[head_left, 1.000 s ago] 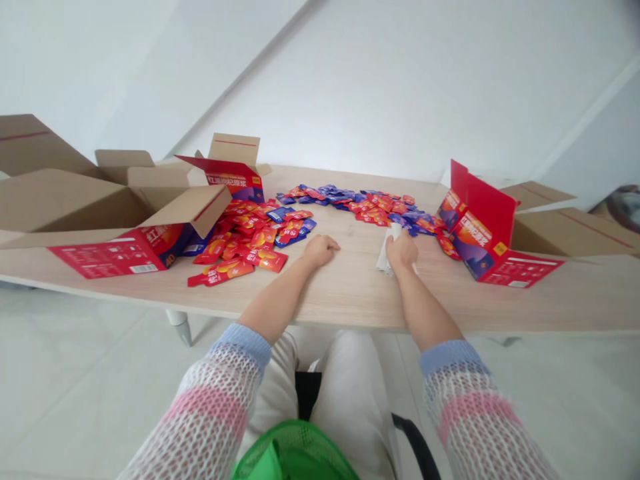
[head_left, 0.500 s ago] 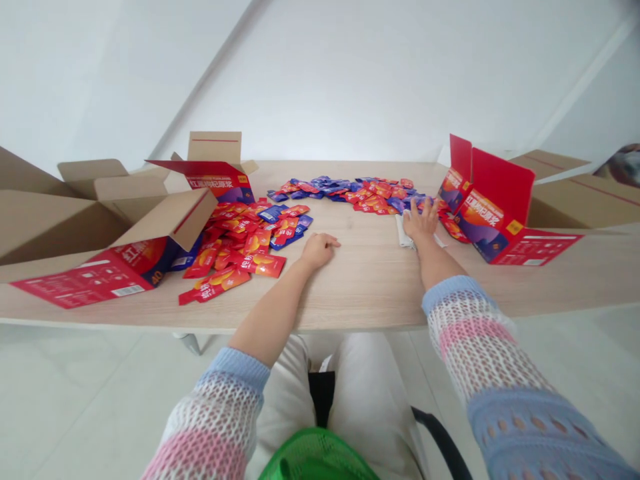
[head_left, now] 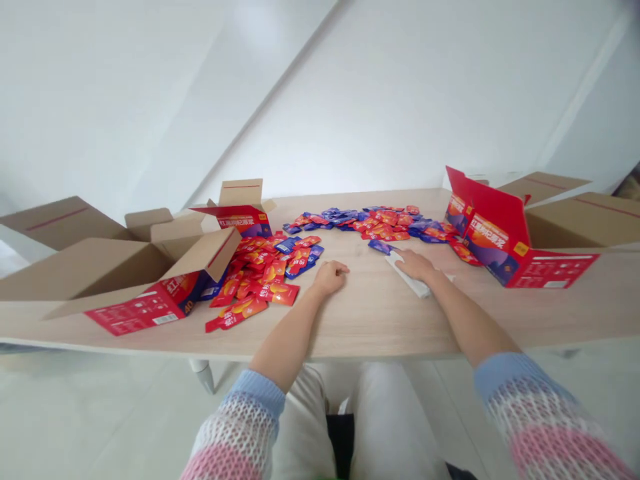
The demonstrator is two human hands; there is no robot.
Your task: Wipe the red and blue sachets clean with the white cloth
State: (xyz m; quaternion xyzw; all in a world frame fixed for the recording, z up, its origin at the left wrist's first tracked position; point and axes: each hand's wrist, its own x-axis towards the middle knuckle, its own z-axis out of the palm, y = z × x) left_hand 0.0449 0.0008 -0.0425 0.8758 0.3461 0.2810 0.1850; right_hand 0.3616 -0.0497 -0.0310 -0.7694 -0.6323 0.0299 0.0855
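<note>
My left hand (head_left: 331,277) rests on the table, fingers curled in, with nothing seen in it. Just left of it lies a loose pile of red sachets (head_left: 274,270) with some blue ones. Over a folded white tissue (head_left: 414,281), my right hand (head_left: 413,264) has its fingers together. A single blue sachet (head_left: 380,247) sticks out at those fingertips, apart from the other sachets. Behind both hands, a long row of red and blue sachets (head_left: 385,223) curves across the table.
A large open red carton (head_left: 135,310) stands at the left, with a smaller open red box (head_left: 245,222) behind it. On the right is another open red carton (head_left: 545,267). The table's front edge (head_left: 370,357) runs before my knees, and a white wall rises behind.
My right hand has come back from the row toward me, and a blue sachet now shows at its fingertips. The tissue lies more slanted. My left hand stays about in place; the view has tilted.
</note>
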